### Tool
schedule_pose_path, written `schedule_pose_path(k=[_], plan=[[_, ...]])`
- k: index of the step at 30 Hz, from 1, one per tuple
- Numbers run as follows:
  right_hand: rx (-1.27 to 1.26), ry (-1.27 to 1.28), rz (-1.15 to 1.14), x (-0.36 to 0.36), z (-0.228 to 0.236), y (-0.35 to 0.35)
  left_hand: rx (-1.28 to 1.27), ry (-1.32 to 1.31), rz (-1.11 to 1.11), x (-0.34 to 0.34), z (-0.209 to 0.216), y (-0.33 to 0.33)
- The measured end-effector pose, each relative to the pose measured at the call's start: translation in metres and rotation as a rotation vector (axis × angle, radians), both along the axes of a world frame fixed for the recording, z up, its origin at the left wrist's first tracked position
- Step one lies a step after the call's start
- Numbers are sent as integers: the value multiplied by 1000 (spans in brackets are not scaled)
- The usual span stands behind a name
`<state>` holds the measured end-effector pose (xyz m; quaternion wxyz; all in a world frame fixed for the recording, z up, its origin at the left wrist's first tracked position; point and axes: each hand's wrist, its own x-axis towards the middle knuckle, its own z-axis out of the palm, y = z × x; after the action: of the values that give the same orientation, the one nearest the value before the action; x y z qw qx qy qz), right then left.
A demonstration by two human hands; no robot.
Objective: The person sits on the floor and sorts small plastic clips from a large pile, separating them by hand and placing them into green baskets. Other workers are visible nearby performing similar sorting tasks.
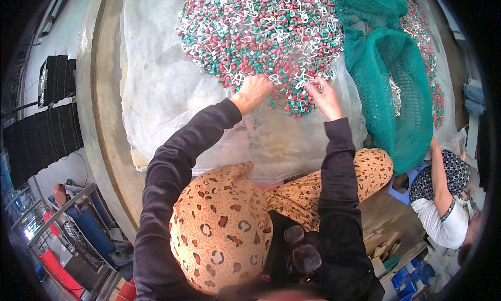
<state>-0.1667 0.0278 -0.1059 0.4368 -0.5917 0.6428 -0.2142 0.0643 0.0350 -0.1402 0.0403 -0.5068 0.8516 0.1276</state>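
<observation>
A broad heap of small red and green pieces (224, 45) lies in front of me, with many curled white hooks (282, 35) mixed in. At the near edge of the heap, my left hand (253, 93) is closed, its fingertips beside a white hook (274, 79). Whatever is between those fingers is too small to make out. My right hand (324, 98) is across from it, slightly blurred, with thumb and fingers drawn together in a pinch near another white hook (301, 84). What it grips is unclear.
The heap rests on a pale translucent sheet (156, 97). To the right stands a green mesh basket (365, 92) with white hooks inside. Beyond it are a second red-green heap (425, 56) and a seated person (449, 196). Black crates (44, 136) are at the left.
</observation>
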Motion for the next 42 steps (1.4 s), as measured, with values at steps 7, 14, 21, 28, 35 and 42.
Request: schedule_pose_path(k=[7, 14, 21, 28, 35, 42], plan=[[-119, 619, 68, 28, -43, -3, 124, 594, 317, 56, 41, -41], [-132, 24, 91, 34, -32, -12, 1076, 1824, 341, 62, 81, -36], [327, -575, -213, 18, -15, -10, 207, 691, 152, 19, 22, -42], [297, -1038, -165, 13, 0, -6, 6, 220, 111, -3, -10, -34], [413, -1161, -195, -10, 3, -9, 948, 1350, 404, 41, 69, -41], [-60, 327, 112, 15, -49, -5, 488, 936, 316, 32, 77, -43]])
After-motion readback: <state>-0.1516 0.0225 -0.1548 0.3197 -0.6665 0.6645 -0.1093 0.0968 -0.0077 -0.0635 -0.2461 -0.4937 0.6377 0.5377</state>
